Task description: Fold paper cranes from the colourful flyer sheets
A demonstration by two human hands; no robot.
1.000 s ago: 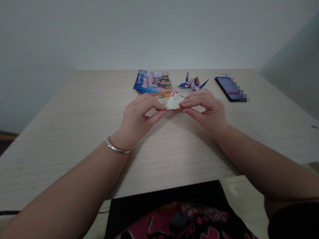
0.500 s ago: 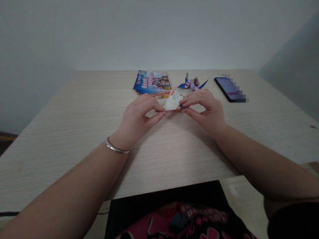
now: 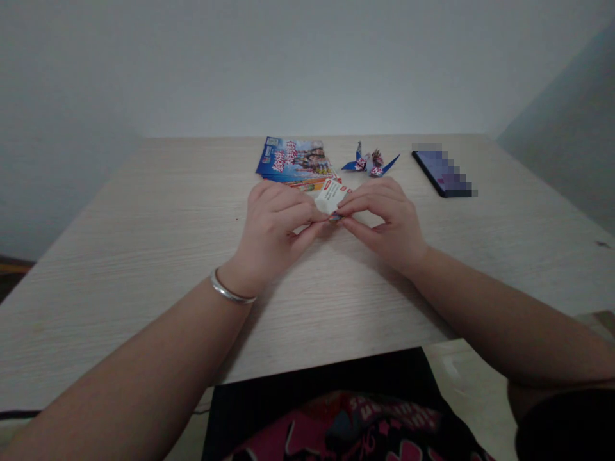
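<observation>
Between my two hands is a small folded sheet of printed paper point(image 3: 330, 196), white with red and dark print on the face I see and a coloured near edge. My left hand point(image 3: 276, 224) pinches its near left edge between thumb and forefinger. Thumb and fingers of my right hand point(image 3: 384, 218) are closed on its near right edge, close to the left fingertips. Parts of the paper are hidden behind my fingers. Just beyond lies a fanned stack of blue printed leaflets point(image 3: 293, 159). A folded paper crane point(image 3: 369, 163) in blue and white stands to their right.
A black phone point(image 3: 442, 174), partly blurred out, lies at the back right of the pale wooden table point(image 3: 144, 211). A wall point(image 3: 307, 70) rises behind the table. Below the near edge is a dark seat or lap area point(image 3: 317, 378).
My hands have drawn closer together on the paper's near edge, the left shifting right and the right shifting slightly left. The leaflets and crane stay where they were.
</observation>
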